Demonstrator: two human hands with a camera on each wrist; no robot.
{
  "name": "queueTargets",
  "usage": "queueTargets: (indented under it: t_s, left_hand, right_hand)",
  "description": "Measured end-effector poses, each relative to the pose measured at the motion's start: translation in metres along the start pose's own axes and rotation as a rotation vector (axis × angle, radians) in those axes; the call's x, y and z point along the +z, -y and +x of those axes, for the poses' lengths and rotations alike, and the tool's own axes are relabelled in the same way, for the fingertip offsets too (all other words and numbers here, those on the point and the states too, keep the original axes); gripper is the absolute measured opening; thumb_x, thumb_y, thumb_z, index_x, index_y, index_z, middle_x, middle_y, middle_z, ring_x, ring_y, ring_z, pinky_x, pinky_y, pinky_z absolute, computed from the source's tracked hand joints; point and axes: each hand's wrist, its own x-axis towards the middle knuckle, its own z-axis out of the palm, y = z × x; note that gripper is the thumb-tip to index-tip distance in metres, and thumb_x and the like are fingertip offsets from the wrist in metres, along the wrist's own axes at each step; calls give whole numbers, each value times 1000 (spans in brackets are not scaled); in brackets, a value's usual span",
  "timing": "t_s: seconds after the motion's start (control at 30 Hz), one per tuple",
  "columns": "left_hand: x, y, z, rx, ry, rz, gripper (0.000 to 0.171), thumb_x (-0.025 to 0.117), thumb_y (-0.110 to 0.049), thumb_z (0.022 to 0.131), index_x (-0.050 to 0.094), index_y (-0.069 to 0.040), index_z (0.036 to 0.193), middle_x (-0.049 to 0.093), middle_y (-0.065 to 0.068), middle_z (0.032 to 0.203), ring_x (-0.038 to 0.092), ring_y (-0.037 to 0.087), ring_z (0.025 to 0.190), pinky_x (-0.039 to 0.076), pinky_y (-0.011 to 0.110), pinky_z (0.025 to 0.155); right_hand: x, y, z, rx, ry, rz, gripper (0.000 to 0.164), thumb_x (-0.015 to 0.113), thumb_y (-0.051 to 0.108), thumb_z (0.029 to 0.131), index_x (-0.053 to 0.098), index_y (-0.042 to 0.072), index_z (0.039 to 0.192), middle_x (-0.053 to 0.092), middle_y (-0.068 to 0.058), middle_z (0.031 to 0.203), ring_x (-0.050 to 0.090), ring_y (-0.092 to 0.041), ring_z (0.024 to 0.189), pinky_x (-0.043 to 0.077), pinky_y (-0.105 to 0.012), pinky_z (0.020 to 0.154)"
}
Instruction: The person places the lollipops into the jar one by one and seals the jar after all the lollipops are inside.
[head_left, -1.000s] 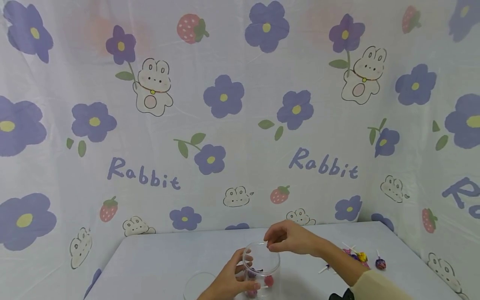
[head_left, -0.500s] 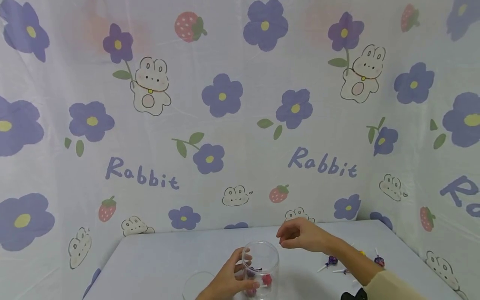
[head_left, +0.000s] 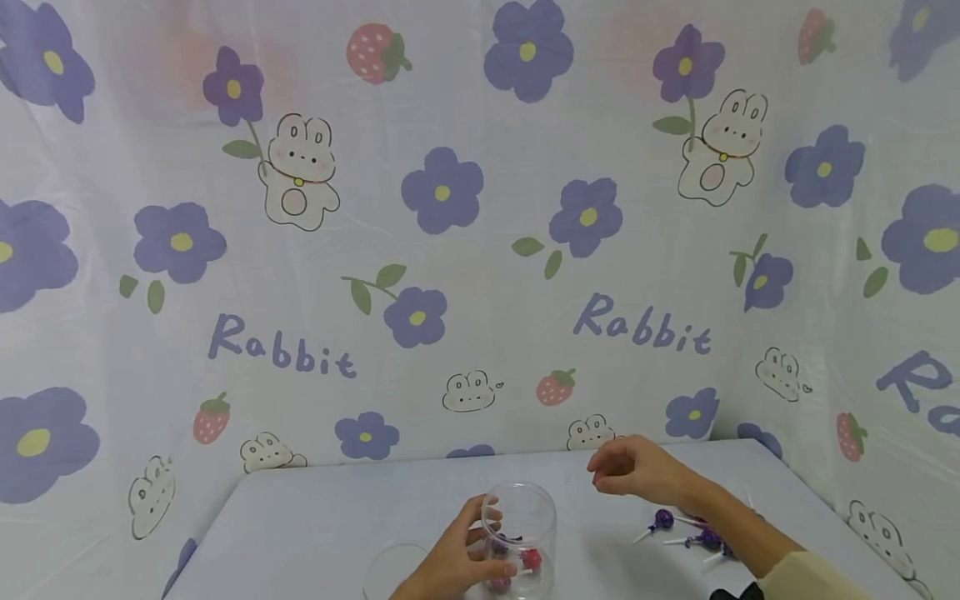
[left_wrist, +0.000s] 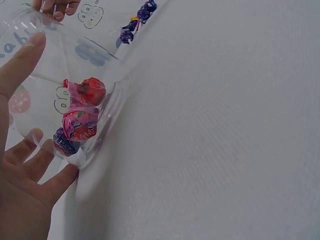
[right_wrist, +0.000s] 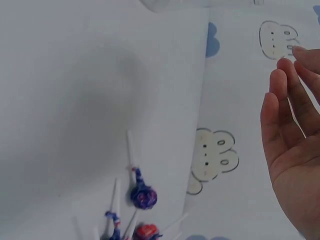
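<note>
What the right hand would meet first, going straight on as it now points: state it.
Probably the clear jar: in the head view the right hand points left toward it. Depth is unclear, so the hand might pass above or behind the jar instead.

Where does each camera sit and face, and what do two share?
Head: on the head, facing forward and down to the rabbit-print backdrop and table; left hand, right hand and right sleeve show.
Left wrist: on that wrist, facing the clear jar and lollipops inside; left hand and, at the top, right hand's fingers show.
Right wrist: on that wrist, facing table and loose lollipops; right hand shows.
Both wrist views share loose lollipops and right hand.
</note>
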Motion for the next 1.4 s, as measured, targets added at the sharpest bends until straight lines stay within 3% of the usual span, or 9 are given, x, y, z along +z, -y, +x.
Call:
queueTargets:
  t_s: [0.27,0.5,0.67,0.83,1.07,1.4]
  left_hand:
    - [2,3,1,-3,-8,6,82,88,-17,86,39,-14,151,47,21,140,53,41,132,49,54,105]
    - [1,1,-1,-27,-14,17,82,87,-19,87,38,-15,152,48,19,141,52,40,133,48,55,106]
    - [0,2,-1,-6,5,2,81,87,-18,87,37,-13,152,46,21,140,52,42,133,50,50,105]
    - [1,3,-1,-29,-3,22,81,87,-20,87,38,-15,152,47,20,142,50,42,135,49,52,105]
    - [3,0,-2,-35,-10,24,82,86,-16,87,37,-14,153,47,20,144,48,45,136,47,56,106]
    - [1,2,-1,-51,-14,33,82,87,-20,87,37,-15,152,47,19,144,49,42,136,47,54,106]
  right_hand:
    - [-14,-22,-17,31,-38,0,20,73,8,95,69,-2,112,71,-8,98,68,-27,90,60,-33,79]
    - [-22,-37,-32,111,-43,42,24,74,12,96,69,-2,114,71,-10,102,67,-27,93,59,-33,81]
    - [-26,-52,-48,148,-25,16,24,73,15,96,70,-1,114,72,-9,102,67,-33,95,59,-35,79]
    - [-35,-68,-67,189,-31,-26,23,72,16,97,70,-1,113,71,-11,104,66,-27,93,59,-34,76]
    - [-43,-86,-86,175,-25,-48,19,70,9,98,69,-5,111,70,-15,106,63,-18,86,56,-29,69]
    - [-49,-108,-101,173,7,-106,13,71,4,96,70,-5,105,71,-13,99,63,-15,83,54,-23,71]
